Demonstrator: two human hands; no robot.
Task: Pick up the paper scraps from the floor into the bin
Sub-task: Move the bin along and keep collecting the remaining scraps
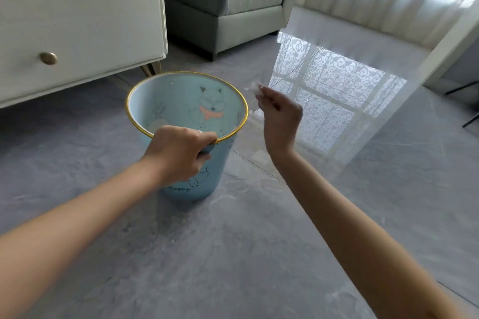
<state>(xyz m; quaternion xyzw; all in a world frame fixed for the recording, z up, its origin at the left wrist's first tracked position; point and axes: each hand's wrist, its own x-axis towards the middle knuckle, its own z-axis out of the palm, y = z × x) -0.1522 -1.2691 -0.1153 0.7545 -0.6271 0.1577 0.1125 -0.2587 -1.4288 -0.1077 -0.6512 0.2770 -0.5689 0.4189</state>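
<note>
- The fingers [204, 137] of our left hand [178, 153] are curled tight over the near edge of the bin [186, 101], thumb side on the gold rim, gripping it so it stands upright on the grey floor [233, 254].
- The bin is pale blue with a fox drawing inside; we cannot tell if any scraps lie at its bottom, since our hand covers that part.
- Just right of the rim, the fingers of our right hand [281, 116] are pinched narrow around a small white paper scrap [252, 87], which pokes out towards the bin.
- The scrap hangs level with the rim's right edge but outside it, so the bin mouth lies to the left of those fingers. We judge a short leftward carry would put the scrap over the opening.
- We see no other scraps on the floor.
</note>
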